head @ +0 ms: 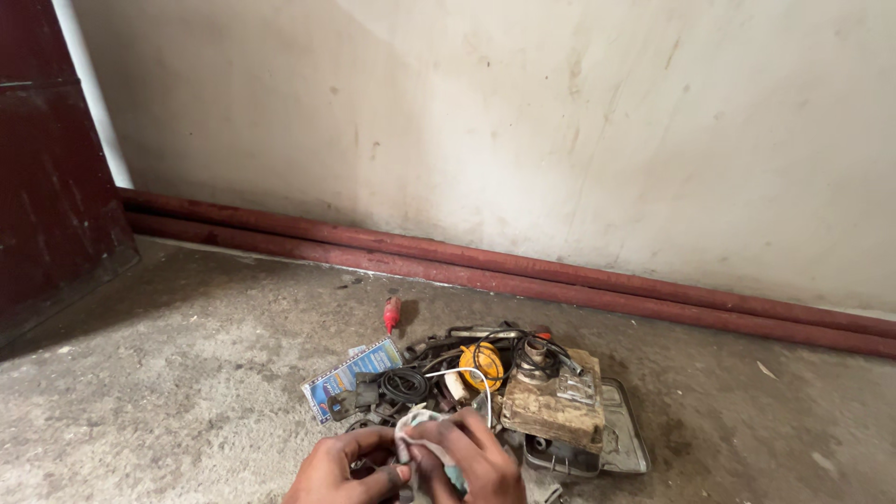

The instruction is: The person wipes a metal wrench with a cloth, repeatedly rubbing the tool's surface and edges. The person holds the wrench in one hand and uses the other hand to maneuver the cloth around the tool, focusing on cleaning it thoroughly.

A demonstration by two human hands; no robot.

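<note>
Both my hands meet at the bottom middle of the head view, on a small pale cloth (417, 431). My left hand (345, 469) pinches its lower left side. My right hand (481, 459) covers its right side, fingers curled over it. A thin white wire (469, 373) arcs up from the hands. Just beyond them lies a pile of parts: a yellow round part (481, 366), a black rubber ring (404, 385) and a worn block-shaped engine part (555, 403) sitting in a metal tray (625, 441).
A blue printed packet (347, 378) lies left of the pile. A small red bottle (392, 315) lies on the concrete floor behind it. Two dark red pipes (560, 280) run along the foot of a stained pale wall. A dark red door (51, 168) stands at left.
</note>
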